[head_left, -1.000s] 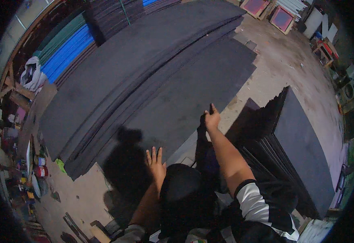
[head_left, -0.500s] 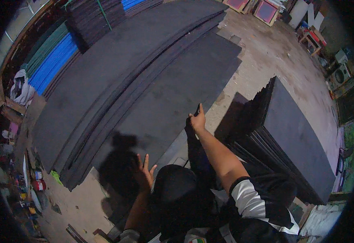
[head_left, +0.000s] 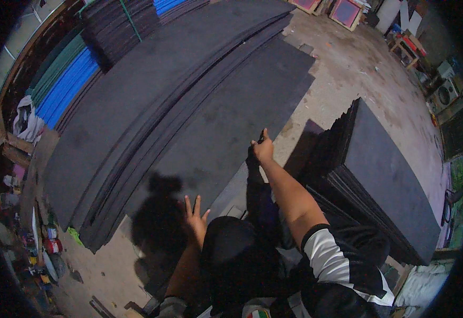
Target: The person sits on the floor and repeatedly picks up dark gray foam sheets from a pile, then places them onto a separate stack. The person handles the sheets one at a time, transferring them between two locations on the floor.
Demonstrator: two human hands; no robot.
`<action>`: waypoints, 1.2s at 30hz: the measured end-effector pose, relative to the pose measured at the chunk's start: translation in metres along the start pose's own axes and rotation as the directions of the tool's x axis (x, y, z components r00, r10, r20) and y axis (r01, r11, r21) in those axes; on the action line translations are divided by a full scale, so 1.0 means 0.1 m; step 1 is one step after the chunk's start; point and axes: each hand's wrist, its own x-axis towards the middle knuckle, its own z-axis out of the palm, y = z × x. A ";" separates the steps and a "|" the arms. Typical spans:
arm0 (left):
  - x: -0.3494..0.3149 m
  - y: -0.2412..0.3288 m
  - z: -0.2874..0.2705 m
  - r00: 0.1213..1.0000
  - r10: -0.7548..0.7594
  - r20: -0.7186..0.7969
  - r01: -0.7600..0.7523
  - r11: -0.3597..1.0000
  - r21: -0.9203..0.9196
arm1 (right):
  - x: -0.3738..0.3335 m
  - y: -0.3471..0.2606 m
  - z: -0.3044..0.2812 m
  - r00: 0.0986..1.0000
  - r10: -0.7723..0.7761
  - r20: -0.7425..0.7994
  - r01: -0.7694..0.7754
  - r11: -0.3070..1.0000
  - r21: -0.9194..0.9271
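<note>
A large dark grey foam-like sheet (head_left: 226, 116) lies flat in front of me, lower than the dark sheets stacked along its far side. Over its near edge, my left hand (head_left: 195, 221) is open, fingers spread and fingertips on or just above the surface. My right hand (head_left: 264, 150) is farther forward at the sheet's right edge. Its fingers are closed around something small and dark, too hidden to name. The index finger points forward along the edge.
Right of me a stack of dark sheets (head_left: 385, 175) stands at an angle. Beyond the flat sheets are blue sheets (head_left: 70, 90) and a tall dark stack (head_left: 117, 32). Cans and tools clutter the left side (head_left: 51, 245). Framed screens (head_left: 346, 13) lean at the back.
My left hand has shifted slightly right, its fingers now pointing more forward. My right hand has moved a little forward along the sheet's edge.
</note>
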 end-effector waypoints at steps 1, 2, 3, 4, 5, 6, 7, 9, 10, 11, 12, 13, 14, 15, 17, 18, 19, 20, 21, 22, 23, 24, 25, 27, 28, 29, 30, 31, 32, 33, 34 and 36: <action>0.00 0.00 0.02 1.000 0.004 -0.006 -0.004 1.000 0.009 | 0.05 0.03 -0.01 1.000 0.028 0.006 -0.028 1.000 -0.009; 0.00 0.01 0.01 1.000 0.009 -0.008 -0.008 0.998 0.069 | 0.05 0.01 0.01 0.998 0.059 0.023 -0.058 0.998 -0.019; -0.01 0.01 -0.01 1.000 0.014 -0.010 -0.012 0.992 0.128 | 0.04 0.00 0.02 0.995 0.089 0.040 -0.088 0.996 -0.029; -0.01 0.02 -0.03 1.000 0.019 -0.012 -0.016 0.982 0.187 | 0.02 -0.01 0.02 0.997 0.071 0.038 -0.070 0.997 -0.026; 0.00 0.04 -0.06 0.999 0.026 -0.024 -0.021 0.981 0.192 | 0.01 0.01 0.02 0.998 0.054 0.032 -0.053 0.998 -0.021; 0.00 0.05 -0.10 0.999 0.033 -0.037 -0.025 0.980 0.197 | 0.01 0.02 0.01 0.999 0.037 0.026 -0.036 0.999 -0.017; 0.00 0.07 -0.14 0.998 0.040 -0.049 -0.029 0.979 0.201 | 0.01 0.04 0.01 0.997 0.053 0.050 -0.051 0.997 -0.050; -0.02 0.08 -0.19 0.997 0.057 -0.057 -0.041 0.965 0.258 | -0.03 -0.02 0.02 0.991 0.084 0.106 -0.072 0.991 -0.113; -0.03 0.08 -0.21 0.996 0.066 -0.058 -0.047 0.957 0.286 | -0.04 -0.02 0.02 0.992 0.062 0.107 -0.051 0.993 -0.103; -0.02 0.11 -0.24 0.997 0.063 -0.045 -0.046 0.950 0.309 | -0.04 0.02 0.00 0.994 0.043 0.104 -0.033 0.995 -0.091; 0.00 0.15 -0.26 0.998 0.060 -0.030 -0.047 0.942 0.333 | -0.04 0.07 -0.01 0.995 0.025 0.100 -0.017 0.997 -0.079; 0.00 0.19 -0.28 0.998 0.059 -0.013 -0.051 0.933 0.355 | -0.02 0.12 -0.04 0.989 0.044 0.139 -0.027 0.992 -0.121; -0.05 0.08 -0.19 0.996 0.080 -0.029 -0.069 0.959 0.276 | 0.00 0.10 -0.07 0.981 0.058 0.183 -0.028 0.986 -0.163; -0.11 -0.14 -0.01 0.994 0.094 -0.058 -0.081 0.977 0.195 | -0.01 0.00 -0.10 0.971 0.060 0.231 -0.013 0.979 -0.202; -0.02 -0.18 0.08 0.993 0.115 -0.034 -0.114 0.993 0.025 | 0.06 0.23 -0.14 0.982 -0.084 0.170 0.115 0.977 -0.180; 0.00 -0.20 0.07 0.995 0.096 0.017 -0.095 0.994 -0.047 | 0.03 0.21 -0.18 0.977 -0.158 0.145 0.181 0.969 -0.169; 0.06 -0.23 0.05 0.992 0.102 0.075 -0.097 0.993 -0.065 | 0.01 0.19 -0.25 0.976 -0.120 0.184 0.151 0.975 -0.166; 0.08 -0.33 0.04 0.988 0.087 0.126 -0.078 0.994 -0.073 | -0.13 -0.03 -0.31 0.966 -0.091 0.244 0.133 0.978 -0.160; 0.13 -0.59 0.08 0.983 0.074 0.168 -0.071 0.997 -0.025 | -0.31 -0.31 -0.37 0.947 -0.076 0.313 0.129 0.980 -0.151; 0.18 -0.69 0.11 0.973 0.076 0.217 -0.080 0.997 0.013 | -0.46 -0.49 -0.46 0.933 -0.181 0.312 0.230 0.964 -0.130; 0.31 -0.41 0.03 0.974 0.077 0.211 -0.076 0.997 -0.014 | -0.56 -0.51 -0.63 0.924 -0.260 0.281 0.305 0.944 -0.130; 0.50 0.13 -0.18 0.971 0.096 0.218 -0.088 0.995 -0.047 | -0.63 -0.49 -0.89 0.916 -0.323 0.237 0.362 0.921 -0.145; 0.62 0.64 -0.42 0.969 0.102 0.224 -0.088 0.993 -0.073 | -0.77 -0.57 -1.19 0.902 -0.362 0.233 0.404 0.899 -0.168; 0.76 1.42 -0.72 0.930 0.320 0.179 -0.295 0.943 -0.154 | -1.05 -0.82 -1.76 0.854 -0.461 0.241 0.510 0.835 -0.206; 0.78 1.76 -0.78 0.912 0.385 0.145 -0.359 0.917 -0.174 | -1.10 -0.83 -1.95 0.788 -0.591 0.174 0.616 0.755 -0.224; 0.79 2.09 -0.82 0.887 0.449 0.110 -0.424 0.884 -0.195 | -1.14 -0.80 -2.17 0.701 -0.705 0.110 0.705 0.661 -0.256; 0.79 2.38 -0.85 0.858 0.506 0.088 -0.481 0.853 -0.203 | -1.18 -0.77 -2.38 0.591 -0.805 0.053 0.779 0.552 -0.297; 0.77 2.60 -0.86 0.832 0.551 0.072 -0.527 0.823 -0.211 | -1.18 -0.71 -2.53 0.517 -0.855 0.032 0.806 0.474 -0.355; 0.74 2.84 -0.87 0.799 0.599 0.057 -0.575 0.787 -0.222 | -1.20 -0.67 -2.76 0.542 -0.840 0.024 0.774 0.488 -0.403; 0.68 3.04 -0.89 0.771 0.636 0.030 -0.614 0.755 -0.231 | -1.25 -0.65 -3.01 0.566 -0.824 0.012 0.741 0.502 -0.447; 0.62 3.23 -0.91 0.743 0.669 0.003 -0.649 0.722 -0.239 | -1.29 -0.60 -3.24 0.588 -0.809 0.000 0.706 0.513 -0.489; 0.47 3.63 -0.97 0.681 0.731 -0.025 -0.714 0.657 -0.240 | -1.23 -0.21 -3.68 0.768 -0.640 0.017 0.532 0.624 -0.572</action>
